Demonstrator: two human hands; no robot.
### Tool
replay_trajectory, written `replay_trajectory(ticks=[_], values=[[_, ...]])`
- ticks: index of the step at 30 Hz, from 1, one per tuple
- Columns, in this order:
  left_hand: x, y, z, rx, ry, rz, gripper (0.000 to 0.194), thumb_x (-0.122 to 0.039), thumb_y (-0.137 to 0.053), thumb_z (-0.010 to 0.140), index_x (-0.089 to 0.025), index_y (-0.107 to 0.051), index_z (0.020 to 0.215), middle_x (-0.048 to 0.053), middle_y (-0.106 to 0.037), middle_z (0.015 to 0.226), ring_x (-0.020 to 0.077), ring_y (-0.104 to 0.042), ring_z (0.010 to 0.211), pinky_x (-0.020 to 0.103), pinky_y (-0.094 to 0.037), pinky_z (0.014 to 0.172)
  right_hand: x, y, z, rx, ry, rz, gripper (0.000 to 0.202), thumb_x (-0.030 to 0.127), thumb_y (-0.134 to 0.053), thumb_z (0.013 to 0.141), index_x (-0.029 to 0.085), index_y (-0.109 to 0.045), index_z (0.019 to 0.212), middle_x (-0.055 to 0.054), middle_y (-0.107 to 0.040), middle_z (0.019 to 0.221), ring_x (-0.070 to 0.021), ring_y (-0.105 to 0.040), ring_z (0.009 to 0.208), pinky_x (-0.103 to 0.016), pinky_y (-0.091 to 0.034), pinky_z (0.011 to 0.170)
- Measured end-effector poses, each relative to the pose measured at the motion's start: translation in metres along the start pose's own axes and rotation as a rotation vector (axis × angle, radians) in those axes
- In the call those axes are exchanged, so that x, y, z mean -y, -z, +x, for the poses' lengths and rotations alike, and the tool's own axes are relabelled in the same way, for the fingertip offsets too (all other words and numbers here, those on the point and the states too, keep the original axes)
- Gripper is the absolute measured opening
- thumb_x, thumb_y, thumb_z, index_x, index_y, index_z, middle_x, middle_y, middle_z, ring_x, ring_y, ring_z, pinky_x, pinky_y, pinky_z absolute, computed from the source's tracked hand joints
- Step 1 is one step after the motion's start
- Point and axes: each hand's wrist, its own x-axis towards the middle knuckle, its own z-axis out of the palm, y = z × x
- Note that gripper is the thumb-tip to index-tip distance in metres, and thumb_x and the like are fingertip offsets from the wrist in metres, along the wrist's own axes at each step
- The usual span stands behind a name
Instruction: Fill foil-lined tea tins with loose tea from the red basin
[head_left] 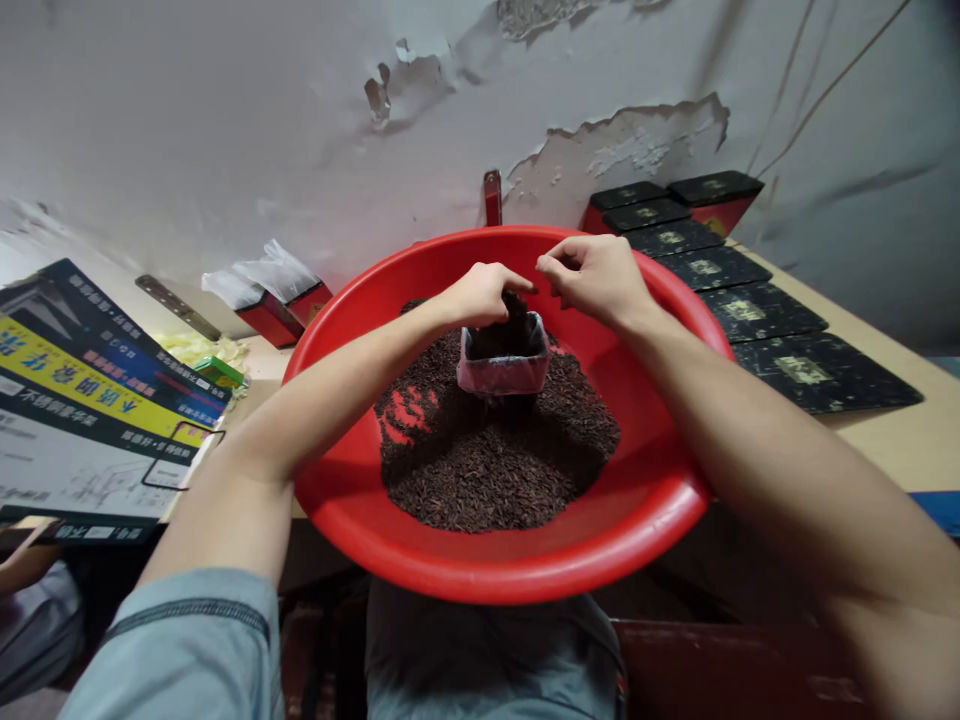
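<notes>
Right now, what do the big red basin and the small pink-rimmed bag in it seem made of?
The round red basin looks like moulded plastic: glossy, uniform colour, rolled rim. The small pink-rimmed bag seems a thin plastic film liner, soft and folded over at the edge, though that is uncertain.

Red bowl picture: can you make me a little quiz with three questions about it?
1. True or false: the red bowl holds a heap of dark loose leaves.
2. Which hand dips its fingertips into the small bag? A) left hand B) right hand
3. Fill in: the flat black tin lids lie on the table to the ____ of the bowl.

Key: 1 true; 2 A; 3 right
</notes>
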Motion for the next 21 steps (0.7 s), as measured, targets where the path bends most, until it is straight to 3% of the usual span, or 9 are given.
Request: replay_trajectory(ticks=[4,10,14,17,19,21], values=[[0.010,-0.002,0.001,-0.052,-0.043,-0.009,0.069,0.000,-0.057,0.072,-0.015,-0.061,0.139,0.007,-0.074,0.114,0.0201,-0.068,0.102,0.037,-0.053,0.099,-0.001,0.001,0.001,0.000,-0.012,0.002,0.017,0.030,-0.065,0.085,0.022,-0.069,0.071,-0.001,-0.064,0.057,-0.0200,-0.065,0.055,-0.036,-0.056,0.063],[0.018,-0.010,-0.005,-0.083,-0.097,-0.043,0.066,-0.004,-0.060,0.075,-0.010,-0.058,0.140,0.012,-0.071,0.124,0.0198,-0.068,0.106,0.035,-0.051,0.100,-0.001,-0.001,0.002,-0.003,0.026,-0.034,0.015,0.025,-0.063,0.085,0.021,-0.071,0.073,-0.002,-0.068,0.061,-0.0197,-0.066,0.061,-0.035,-0.055,0.067],[0.012,-0.012,-0.013,-0.039,-0.102,-0.060,0.059,-0.029,-0.067,0.083,-0.015,-0.059,0.140,0.011,-0.063,0.141,0.0254,-0.057,0.131,0.040,-0.039,0.115,-0.002,-0.002,0.000,-0.006,0.034,-0.033,0.015,0.027,-0.063,0.084,0.023,-0.069,0.071,-0.003,-0.069,0.062,-0.0206,-0.066,0.062,-0.035,-0.055,0.066],[0.017,-0.022,-0.026,-0.120,0.056,-0.070,0.073,-0.056,-0.052,0.094,-0.020,-0.038,0.156,0.009,-0.039,0.162,0.0291,-0.035,0.149,0.043,-0.025,0.123,0.001,-0.001,-0.003,-0.018,0.002,-0.021,0.014,0.023,-0.062,0.085,0.022,-0.068,0.072,-0.003,-0.069,0.063,-0.0185,-0.064,0.056,-0.035,-0.055,0.065],[0.030,-0.038,-0.044,-0.155,0.296,-0.097,0.081,-0.064,-0.030,0.099,-0.015,-0.016,0.162,0.013,-0.022,0.168,0.0292,-0.025,0.154,0.042,-0.023,0.124,0.004,0.000,-0.005,-0.005,-0.026,0.000,0.015,0.021,-0.062,0.086,0.020,-0.068,0.072,-0.003,-0.069,0.063,-0.0163,-0.061,0.051,-0.033,-0.053,0.063],[0.048,-0.061,-0.072,-0.023,0.601,-0.118,0.088,-0.067,-0.016,0.100,-0.006,-0.002,0.162,0.021,-0.017,0.167,0.0302,-0.025,0.154,0.041,-0.026,0.122,0.008,0.002,-0.005,0.008,-0.039,0.019,0.016,0.020,-0.062,0.087,0.019,-0.068,0.072,-0.004,-0.069,0.063,-0.0141,-0.059,0.049,-0.030,-0.052,0.059]])
